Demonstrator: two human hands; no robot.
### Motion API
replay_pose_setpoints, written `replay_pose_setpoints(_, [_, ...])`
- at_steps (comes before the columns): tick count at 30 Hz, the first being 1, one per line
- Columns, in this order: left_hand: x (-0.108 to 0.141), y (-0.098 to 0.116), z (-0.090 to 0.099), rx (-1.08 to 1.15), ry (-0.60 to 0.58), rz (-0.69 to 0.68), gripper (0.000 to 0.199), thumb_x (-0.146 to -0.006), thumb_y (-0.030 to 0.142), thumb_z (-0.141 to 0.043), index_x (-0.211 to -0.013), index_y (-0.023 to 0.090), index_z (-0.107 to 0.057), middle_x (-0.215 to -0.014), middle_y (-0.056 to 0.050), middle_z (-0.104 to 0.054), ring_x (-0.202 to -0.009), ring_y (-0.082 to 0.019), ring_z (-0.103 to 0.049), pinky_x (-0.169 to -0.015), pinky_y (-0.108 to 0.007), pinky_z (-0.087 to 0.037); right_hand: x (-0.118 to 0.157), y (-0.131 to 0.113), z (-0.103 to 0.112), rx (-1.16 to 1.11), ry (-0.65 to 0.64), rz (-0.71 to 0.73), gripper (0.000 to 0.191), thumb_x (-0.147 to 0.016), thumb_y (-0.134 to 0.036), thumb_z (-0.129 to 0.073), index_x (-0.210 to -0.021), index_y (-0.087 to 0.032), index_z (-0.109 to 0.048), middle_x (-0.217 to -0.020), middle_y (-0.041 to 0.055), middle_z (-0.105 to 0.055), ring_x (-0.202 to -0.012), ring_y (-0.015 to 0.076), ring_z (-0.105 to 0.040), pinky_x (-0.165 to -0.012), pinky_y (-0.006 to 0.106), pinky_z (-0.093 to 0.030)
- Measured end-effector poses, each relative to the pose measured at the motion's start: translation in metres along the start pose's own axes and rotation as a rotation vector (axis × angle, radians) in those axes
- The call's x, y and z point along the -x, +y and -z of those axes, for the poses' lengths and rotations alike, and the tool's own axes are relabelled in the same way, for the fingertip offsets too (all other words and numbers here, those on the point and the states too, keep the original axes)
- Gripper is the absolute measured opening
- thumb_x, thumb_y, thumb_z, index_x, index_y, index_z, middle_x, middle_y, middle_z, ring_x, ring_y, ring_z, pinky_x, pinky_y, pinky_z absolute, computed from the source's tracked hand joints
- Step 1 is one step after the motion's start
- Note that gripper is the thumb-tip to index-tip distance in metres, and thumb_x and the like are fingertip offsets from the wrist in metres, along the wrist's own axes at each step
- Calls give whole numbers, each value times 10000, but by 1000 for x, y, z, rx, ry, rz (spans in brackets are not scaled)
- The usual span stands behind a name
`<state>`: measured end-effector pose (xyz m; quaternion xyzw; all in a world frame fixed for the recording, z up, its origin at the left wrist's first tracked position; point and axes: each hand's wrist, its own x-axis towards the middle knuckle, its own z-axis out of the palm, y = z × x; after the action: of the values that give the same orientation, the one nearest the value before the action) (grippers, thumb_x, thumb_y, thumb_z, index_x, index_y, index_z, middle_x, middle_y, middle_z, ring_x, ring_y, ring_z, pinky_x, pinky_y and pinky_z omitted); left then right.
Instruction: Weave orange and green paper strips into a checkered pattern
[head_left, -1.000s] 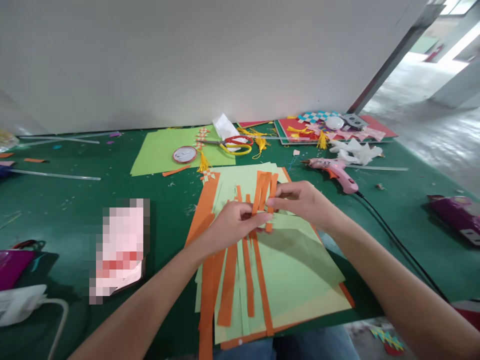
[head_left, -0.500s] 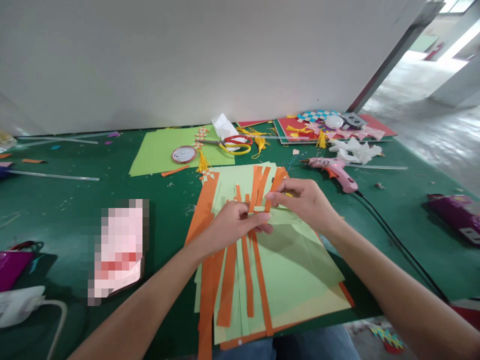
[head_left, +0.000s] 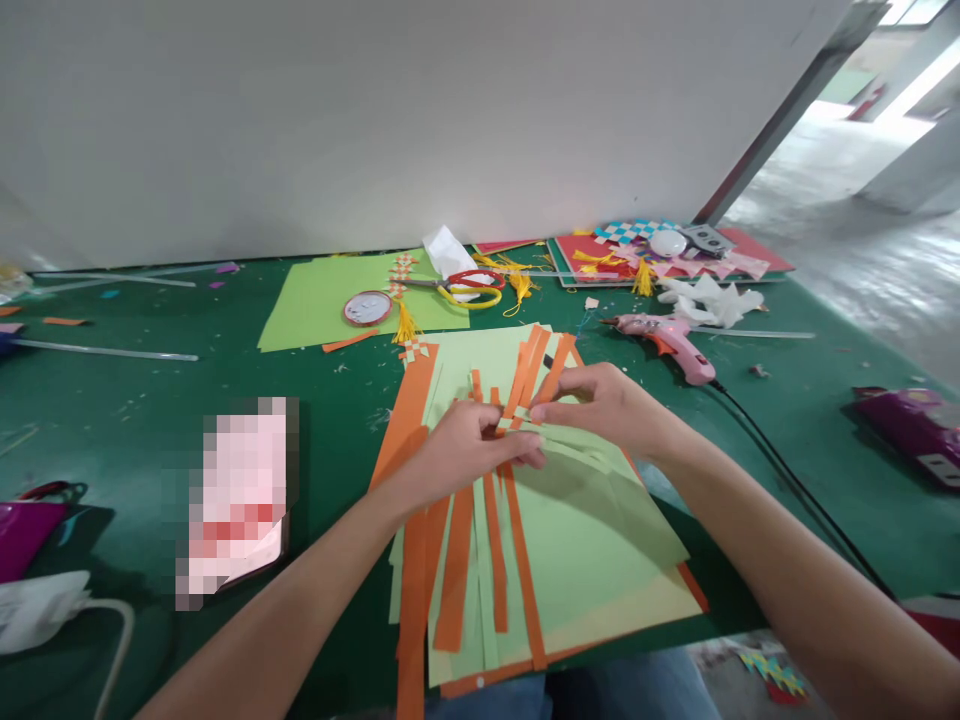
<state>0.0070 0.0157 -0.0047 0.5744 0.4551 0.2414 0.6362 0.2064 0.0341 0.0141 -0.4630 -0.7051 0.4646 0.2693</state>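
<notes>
Woven paper strips [head_left: 517, 415], orange crossed with pale green, are between my two hands above a stack of pale green paper sheets [head_left: 600, 520]. My left hand [head_left: 487, 440] is closed on the lower side of the weave, thumb in front and fingers partly behind. My right hand [head_left: 589, 400] pinches the weave's right side, where an orange strip [head_left: 557, 368] sticks up. Several orange strip ends fan out away from me. Below my left hand, loose orange paper strips [head_left: 454, 580] lie across the sheets.
Red-and-yellow scissors [head_left: 472, 290] and a round tin [head_left: 367, 308] lie on bright green paper [head_left: 315, 300] behind. A pink glue gun [head_left: 675, 345] with a black cord rests to the right. A blurred-out phone [head_left: 244, 500] lies left. Tassels and red sheets [head_left: 750, 255] sit at the back.
The upright orange strips have shifted and now lean more to the right. My right hand has moved slightly down against the weave; my left hand has hardly moved.
</notes>
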Motion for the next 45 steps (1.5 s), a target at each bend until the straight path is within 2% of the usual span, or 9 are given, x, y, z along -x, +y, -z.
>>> replay_pose_setpoints(4, [1, 2, 0, -23, 0, 0, 507, -721, 471, -732, -584, 223, -312, -800, -91, -777, -825, -254, -739, -604, -294, -521, -2, 2, -1, -10, 63, 96, 191, -765, -399, -723, -781, -212, -757, -862, 31, -731, -851, 212, -642, -788, 342, -486])
replay_pose_setpoints(7, [1, 3, 1, -65, 11, 9, 491, -709, 508, -728, -580, 221, -350, -801, -93, -773, -790, -249, -732, -577, -296, -513, -2, 3, -1, -7, 29, 152, 182, -774, -405, -714, -816, -235, -764, -887, 27, -730, -895, 214, -645, -804, 336, -491])
replay_pose_setpoints(12, [0, 2, 1, -135, 59, -23, 463, -718, 528, -709, -594, 216, -391, -720, -55, -735, -714, -220, -702, -517, -268, -465, -1, 4, -2, -7, 12, 31, 259, -775, -436, -709, -750, -181, -746, -749, 32, -714, -687, 176, -626, -622, 291, -471])
replay_pose_setpoints(16, [-1, 0, 1, -207, 220, -213, 326, -710, 417, -758, -785, 208, -519, -721, 20, -657, -699, -161, -662, -581, -232, -465, -1, 6, -2, -89, 82, -23, 283, -733, -450, -738, -729, -167, -735, -676, 14, -681, -604, 156, -594, -545, 273, -437])
replay_pose_setpoints(20, [0, 0, 1, -133, 355, -393, 434, -684, 310, -805, -1007, 235, -525, -916, 9, -656, -768, -129, -656, -712, -231, -515, -1, 6, 1, -193, 70, -54, 286, -738, -444, -731, -764, -159, -732, -714, 21, -684, -635, 160, -601, -565, 274, -452])
replay_pose_setpoints(27, [3, 3, 0, -171, 343, -426, 427, -686, 366, -805, -1019, 227, -576, -884, -9, -678, -842, -169, -678, -736, -249, -547, 0, 6, 3, -341, 4, -78, 210, -732, -373, -758, -760, -167, -727, -758, 15, -690, -680, 143, -600, -619, 262, -467])
replay_pose_setpoints(32, [3, 3, 1, -184, 342, -424, 388, -702, 403, -794, -976, 220, -589, -863, -10, -693, -829, -170, -684, -755, -258, -553, -1, 7, 3, -343, -13, -65, 201, -731, -370, -760, -796, -181, -741, -785, 12, -707, -707, 154, -616, -655, 276, -477])
replay_pose_setpoints(39, [2, 3, 1, -176, 347, -443, 373, -698, 367, -811, -956, 222, -586, -846, 9, -686, -820, -149, -683, -754, -227, -552, -1, 6, 3, -300, -9, -70, 254, -744, -414, -746, -770, -162, -720, -711, 7, -663, -657, 140, -581, -595, 264, -448])
replay_pose_setpoints(45, [2, -3, 1, -249, 357, -536, 473, -716, 386, -800, -1103, 231, -576, -950, -20, -689, -813, -158, -701, -737, -246, -584, 0, 3, 0, -335, 60, -114, 262, -716, -433, -761, -724, -174, -720, -687, 1, -681, -613, 143, -596, -561, 267, -446])
